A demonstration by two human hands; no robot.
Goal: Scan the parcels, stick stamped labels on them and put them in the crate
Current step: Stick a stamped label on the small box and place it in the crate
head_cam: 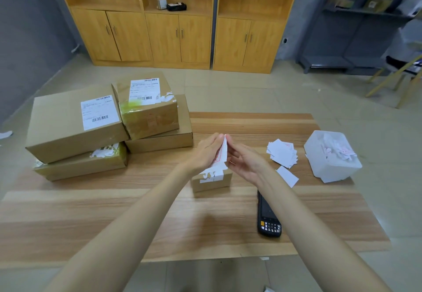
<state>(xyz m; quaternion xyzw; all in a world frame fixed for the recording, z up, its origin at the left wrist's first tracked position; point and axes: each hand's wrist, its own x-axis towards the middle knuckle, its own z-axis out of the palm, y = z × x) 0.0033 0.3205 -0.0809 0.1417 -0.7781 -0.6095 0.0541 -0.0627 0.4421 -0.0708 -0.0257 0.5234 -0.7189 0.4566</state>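
Both the left hand (206, 152) and right hand (245, 161) pinch the white red-stamped paper label (223, 153) upright, directly above the small brown cardboard parcel (211, 184).

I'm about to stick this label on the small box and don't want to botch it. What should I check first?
1. Stamped label pinched by left hand and right hand: ok.
2. Red stamp shows on it: ok.
3. Small parcel on the table, under the hands: ok.
4. Backing peeled off: cannot tell.
5. Parcel top clean: not ok, torn white remnants.
6. Scanned already: cannot tell; handheld scanner lies beside it.
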